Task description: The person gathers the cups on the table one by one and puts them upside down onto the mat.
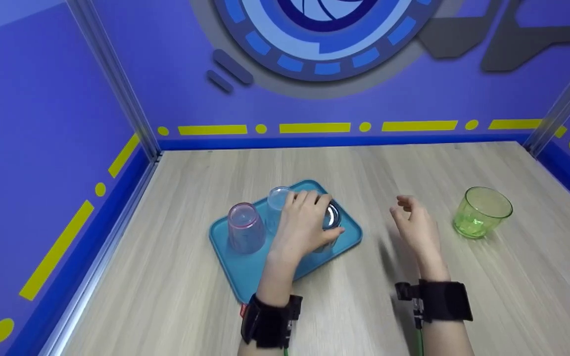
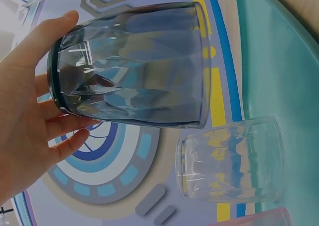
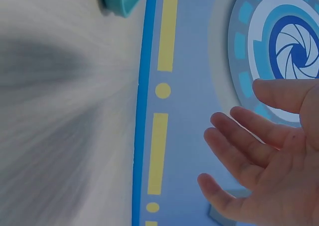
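Observation:
My left hand holds a smoky blue-grey glass by its base, thumb on one side and fingers on the other. The glass is upside down, its rim facing the blue tray; in the left wrist view a gap shows between rim and tray. On the tray, a clear glass and a pinkish glass stand inverted, the clear one partly behind my left hand. Over the table, right of the tray, my right hand is relaxed with loosely bent fingers, holding nothing.
A green glass stands upright on the wooden table, to the right of my right hand. Purple-blue panels wall the table at the back and sides. A small red tag shows by the tray's near corner.

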Demonstrator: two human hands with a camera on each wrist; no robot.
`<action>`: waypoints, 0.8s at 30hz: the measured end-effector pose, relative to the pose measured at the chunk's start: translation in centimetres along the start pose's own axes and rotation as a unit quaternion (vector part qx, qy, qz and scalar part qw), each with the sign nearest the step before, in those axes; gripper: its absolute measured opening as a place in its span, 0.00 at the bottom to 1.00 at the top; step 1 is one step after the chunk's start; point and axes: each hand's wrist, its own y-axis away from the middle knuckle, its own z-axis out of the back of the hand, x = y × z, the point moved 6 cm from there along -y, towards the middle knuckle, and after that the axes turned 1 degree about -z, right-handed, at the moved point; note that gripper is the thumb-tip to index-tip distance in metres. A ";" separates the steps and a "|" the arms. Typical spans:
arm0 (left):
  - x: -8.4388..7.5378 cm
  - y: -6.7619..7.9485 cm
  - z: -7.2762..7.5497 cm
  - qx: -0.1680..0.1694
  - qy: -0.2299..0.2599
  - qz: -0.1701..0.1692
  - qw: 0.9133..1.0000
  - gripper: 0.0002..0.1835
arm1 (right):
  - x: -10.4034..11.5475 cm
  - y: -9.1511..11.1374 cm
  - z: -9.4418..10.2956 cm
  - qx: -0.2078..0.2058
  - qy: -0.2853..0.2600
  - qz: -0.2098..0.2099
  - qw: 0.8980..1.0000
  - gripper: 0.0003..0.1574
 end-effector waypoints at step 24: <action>0.8 0.5 -0.5 0.057 0.017 0.033 0.998 0.33 | -2.4 -0.1 3.4 -0.098 0.057 -0.016 0.993 0.28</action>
